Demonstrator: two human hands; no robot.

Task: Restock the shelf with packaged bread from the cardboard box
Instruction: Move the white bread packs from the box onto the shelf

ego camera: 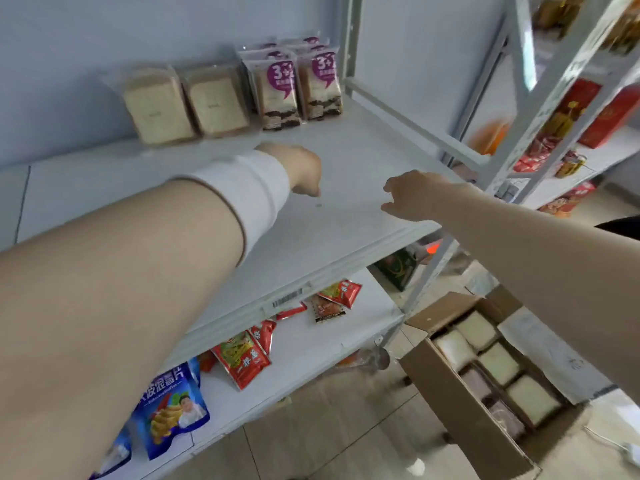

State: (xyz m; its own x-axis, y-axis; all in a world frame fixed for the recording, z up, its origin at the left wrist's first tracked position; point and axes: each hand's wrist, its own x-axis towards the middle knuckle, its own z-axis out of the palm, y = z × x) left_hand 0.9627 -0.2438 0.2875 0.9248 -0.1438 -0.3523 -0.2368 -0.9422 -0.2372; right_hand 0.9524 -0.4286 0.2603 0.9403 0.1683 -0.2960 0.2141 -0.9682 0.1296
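2 empty hands over a white shelf, bread along its back

The left hand (pixel 304 168), in a white wristband (pixel 249 192), hangs at centre with fingers bent down toward the bare shelf (pixel 346 150), holding nothing. The right hand (pixel 415 195), at 3 o'clock of it, has thumb and fingers loosely spread. At 11 o'clock, 2 plain bread packs (pixel 187 105) stand against the pale blue wall (pixel 69 64), with purple-labelled packs (pixel 298 88) just beside them at 12. At 5 o'clock the open cardboard box (pixel 460 403) sits on the tiled floor (pixel 329 427), holding boxed bread (pixel 498 363).
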